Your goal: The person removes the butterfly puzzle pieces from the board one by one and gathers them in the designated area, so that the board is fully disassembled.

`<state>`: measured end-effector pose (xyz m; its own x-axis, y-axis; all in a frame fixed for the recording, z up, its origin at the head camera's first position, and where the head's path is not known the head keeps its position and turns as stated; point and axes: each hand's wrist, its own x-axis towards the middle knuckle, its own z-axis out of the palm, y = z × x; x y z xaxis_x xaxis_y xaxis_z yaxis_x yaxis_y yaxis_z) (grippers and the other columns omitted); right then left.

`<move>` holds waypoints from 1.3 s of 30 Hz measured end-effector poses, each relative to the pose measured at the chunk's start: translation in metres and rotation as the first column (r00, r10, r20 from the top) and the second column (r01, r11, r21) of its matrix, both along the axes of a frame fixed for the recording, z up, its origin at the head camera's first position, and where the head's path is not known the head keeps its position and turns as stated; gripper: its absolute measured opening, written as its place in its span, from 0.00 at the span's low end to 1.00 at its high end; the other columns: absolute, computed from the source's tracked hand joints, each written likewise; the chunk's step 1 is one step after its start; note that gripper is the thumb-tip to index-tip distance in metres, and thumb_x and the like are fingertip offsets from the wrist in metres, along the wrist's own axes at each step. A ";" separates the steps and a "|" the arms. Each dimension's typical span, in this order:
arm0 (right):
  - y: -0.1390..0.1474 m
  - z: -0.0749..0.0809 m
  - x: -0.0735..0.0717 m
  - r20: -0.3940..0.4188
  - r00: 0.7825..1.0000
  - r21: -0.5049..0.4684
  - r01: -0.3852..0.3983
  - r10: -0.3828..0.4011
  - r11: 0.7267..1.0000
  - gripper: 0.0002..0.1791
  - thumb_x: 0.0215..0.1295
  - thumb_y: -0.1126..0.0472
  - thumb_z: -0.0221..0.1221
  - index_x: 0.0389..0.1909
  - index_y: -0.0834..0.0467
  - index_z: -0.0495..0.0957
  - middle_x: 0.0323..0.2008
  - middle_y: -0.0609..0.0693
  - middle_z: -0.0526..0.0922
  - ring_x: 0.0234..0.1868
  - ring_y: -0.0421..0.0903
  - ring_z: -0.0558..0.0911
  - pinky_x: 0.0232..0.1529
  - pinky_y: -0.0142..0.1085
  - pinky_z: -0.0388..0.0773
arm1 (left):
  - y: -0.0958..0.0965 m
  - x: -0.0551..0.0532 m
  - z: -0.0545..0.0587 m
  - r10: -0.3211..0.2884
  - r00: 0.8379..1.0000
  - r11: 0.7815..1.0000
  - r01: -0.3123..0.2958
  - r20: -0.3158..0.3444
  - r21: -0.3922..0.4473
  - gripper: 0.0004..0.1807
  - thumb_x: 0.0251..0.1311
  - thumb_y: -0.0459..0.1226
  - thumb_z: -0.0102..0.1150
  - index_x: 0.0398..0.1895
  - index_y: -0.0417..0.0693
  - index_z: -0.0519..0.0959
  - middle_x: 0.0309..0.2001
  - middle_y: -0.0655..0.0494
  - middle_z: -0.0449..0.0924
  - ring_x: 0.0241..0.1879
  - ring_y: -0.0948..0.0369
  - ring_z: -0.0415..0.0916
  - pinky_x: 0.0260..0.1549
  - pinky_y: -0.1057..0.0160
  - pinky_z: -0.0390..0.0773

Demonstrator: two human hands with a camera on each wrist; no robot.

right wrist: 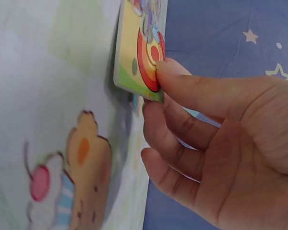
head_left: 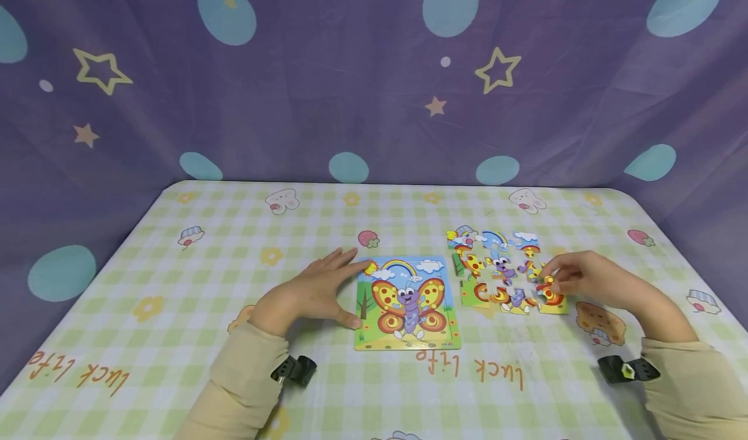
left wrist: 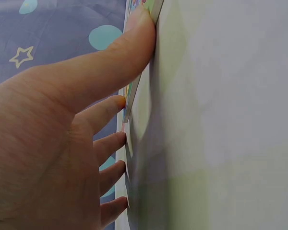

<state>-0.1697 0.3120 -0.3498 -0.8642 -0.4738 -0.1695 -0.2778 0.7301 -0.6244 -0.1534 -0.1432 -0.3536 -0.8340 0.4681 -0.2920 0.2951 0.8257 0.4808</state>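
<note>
A square butterfly picture board (head_left: 408,304) lies flat on the table. My left hand (head_left: 312,291) spreads over its left side, the index finger touching the upper left corner and the thumb resting on the lower left edge. In the left wrist view the thumb (left wrist: 115,57) presses on the board's edge, the other fingers stretched out. Right of the board lie several separated jigsaw pieces (head_left: 500,268) with the same butterfly picture. My right hand (head_left: 590,278) pinches the lower right jigsaw piece (right wrist: 129,64), which shows a red and orange wing spot, between thumb and curled fingers.
A green and white checked cloth (head_left: 204,310) with printed cakes, flowers and lettering covers the table. Behind the table hangs a purple curtain (head_left: 327,83) with stars and blue ovals. Dark wrist straps sit on both sleeves.
</note>
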 end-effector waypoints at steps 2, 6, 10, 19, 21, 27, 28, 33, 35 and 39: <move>-0.001 -0.002 0.000 -0.005 1.000 0.001 -0.009 0.009 1.000 0.08 0.64 0.72 0.62 0.43 0.66 0.81 0.32 0.47 0.81 0.29 0.35 0.74 0.29 0.30 0.75 | 0.000 0.000 0.000 0.000 1.000 1.000 0.000 -0.001 0.000 0.57 0.44 0.53 0.77 0.78 0.56 0.57 0.79 0.49 0.42 0.77 0.46 0.35 0.73 0.41 0.40; -0.003 -0.004 0.000 -0.011 1.000 0.033 -0.018 0.019 0.999 0.08 0.63 0.70 0.63 0.43 0.66 0.82 0.33 0.47 0.81 0.29 0.35 0.73 0.29 0.31 0.75 | 0.001 0.000 0.000 -0.002 1.000 1.000 0.002 -0.005 0.002 0.57 0.44 0.53 0.77 0.78 0.56 0.57 0.79 0.48 0.42 0.77 0.45 0.35 0.73 0.40 0.40; -0.003 -0.005 0.001 -0.007 1.000 0.059 0.000 0.001 0.998 0.09 0.64 0.69 0.63 0.44 0.66 0.82 0.36 0.48 0.82 0.30 0.37 0.73 0.29 0.31 0.75 | 0.001 0.001 0.000 -0.003 1.000 1.000 0.003 -0.006 0.000 0.57 0.44 0.53 0.78 0.78 0.55 0.58 0.79 0.48 0.42 0.77 0.45 0.35 0.73 0.40 0.40; -0.002 -0.005 0.001 -0.019 0.999 0.055 0.027 -0.026 0.998 0.10 0.63 0.69 0.64 0.44 0.64 0.83 0.37 0.48 0.82 0.31 0.37 0.75 0.29 0.31 0.76 | 0.001 -0.001 0.000 -0.011 1.000 1.000 0.011 0.000 0.003 0.57 0.44 0.53 0.78 0.78 0.55 0.57 0.79 0.48 0.41 0.77 0.45 0.35 0.73 0.40 0.40; -0.001 -0.005 0.001 -0.006 1.000 0.047 0.030 -0.030 0.998 0.10 0.63 0.69 0.63 0.44 0.64 0.83 0.38 0.49 0.83 0.31 0.37 0.75 0.30 0.31 0.76 | 0.001 -0.002 0.000 -0.014 1.000 1.000 0.014 0.002 0.005 0.57 0.45 0.53 0.78 0.78 0.55 0.57 0.79 0.48 0.41 0.77 0.45 0.34 0.73 0.40 0.40; 0.000 -0.005 0.003 0.036 0.999 0.023 0.020 -0.021 1.000 0.11 0.62 0.74 0.60 0.45 0.66 0.83 0.33 0.48 0.81 0.29 0.38 0.75 0.29 0.31 0.76 | 0.002 -0.003 0.000 -0.018 1.000 1.000 0.018 0.006 0.008 0.57 0.45 0.52 0.78 0.78 0.54 0.57 0.79 0.48 0.42 0.77 0.45 0.35 0.73 0.40 0.40; 0.000 -0.005 0.003 0.035 0.999 0.024 0.021 -0.022 0.999 0.11 0.62 0.74 0.60 0.45 0.67 0.83 0.32 0.48 0.80 0.28 0.38 0.74 0.29 0.31 0.76 | 0.002 -0.003 0.000 -0.019 1.000 1.000 0.019 0.006 0.009 0.57 0.45 0.52 0.78 0.78 0.54 0.57 0.79 0.48 0.42 0.77 0.45 0.35 0.73 0.40 0.40; 0.003 -0.005 0.004 -0.004 0.999 0.048 0.038 -0.038 0.998 0.10 0.61 0.73 0.61 0.44 0.67 0.83 0.29 0.46 0.80 0.27 0.37 0.73 0.28 0.31 0.74 | 0.003 -0.003 0.001 -0.024 1.000 1.000 0.024 0.011 0.019 0.57 0.45 0.52 0.78 0.78 0.53 0.57 0.79 0.47 0.42 0.77 0.45 0.35 0.73 0.40 0.40; 0.003 -0.005 0.004 -0.051 0.997 0.071 0.054 -0.051 0.996 0.09 0.62 0.70 0.64 0.44 0.66 0.83 0.31 0.46 0.81 0.29 0.37 0.74 0.29 0.31 0.75 | 0.003 -0.003 0.002 -0.030 0.999 0.999 0.030 0.015 0.025 0.56 0.45 0.51 0.77 0.78 0.53 0.57 0.79 0.46 0.42 0.77 0.44 0.35 0.73 0.40 0.39; -0.001 -0.002 0.005 -0.123 0.990 0.092 0.086 -0.074 0.992 0.11 0.63 0.65 0.66 0.45 0.63 0.82 0.36 0.47 0.82 0.34 0.40 0.77 0.32 0.32 0.77 | 0.001 -0.004 0.003 -0.044 0.999 0.998 0.043 0.017 0.052 0.54 0.48 0.50 0.76 0.77 0.50 0.58 0.79 0.44 0.43 0.77 0.44 0.35 0.73 0.39 0.40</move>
